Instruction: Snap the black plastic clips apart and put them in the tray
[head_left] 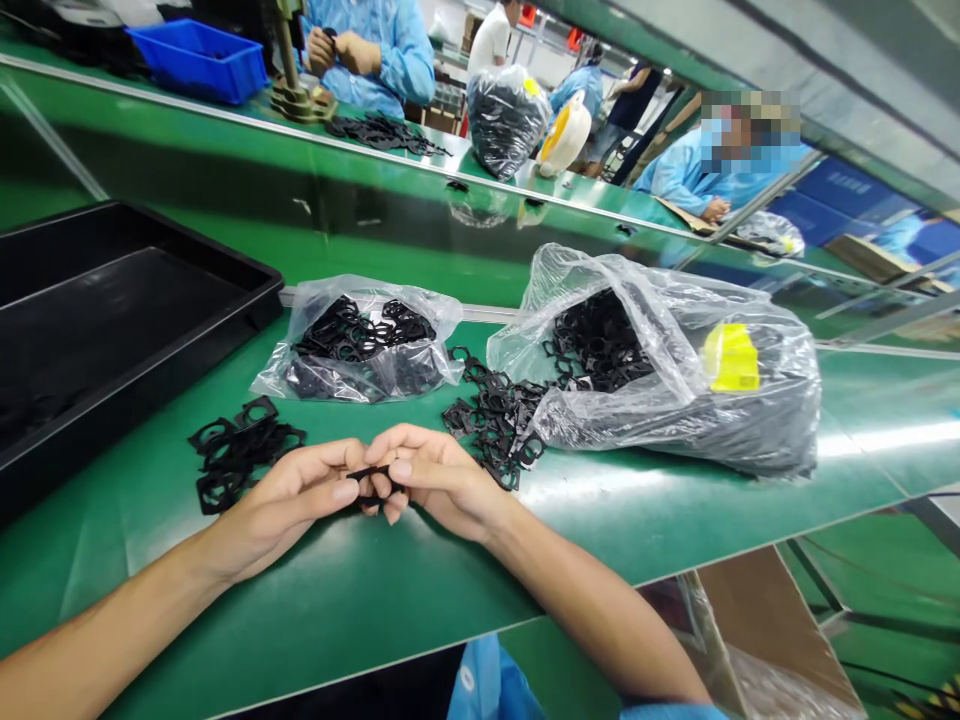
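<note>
My left hand (296, 495) and my right hand (435, 478) meet over the green table (360, 590), fingers pinched together on one small black plastic part (369, 473) held between them. A small heap of black frame-shaped parts (238, 448) lies just left of my left hand. Another loose pile of black parts (491, 415) spills from the mouth of a large clear bag (675, 360) right of my right hand. A smaller clear bag of black parts (360, 340) lies behind my hands.
A black tray (112, 310) sits at the left. A green conveyor (375, 215) runs behind the bags. Across it, people in blue coats work; there are a blue bin (199, 60), a dark bag (506, 120) and a tape roll (562, 135).
</note>
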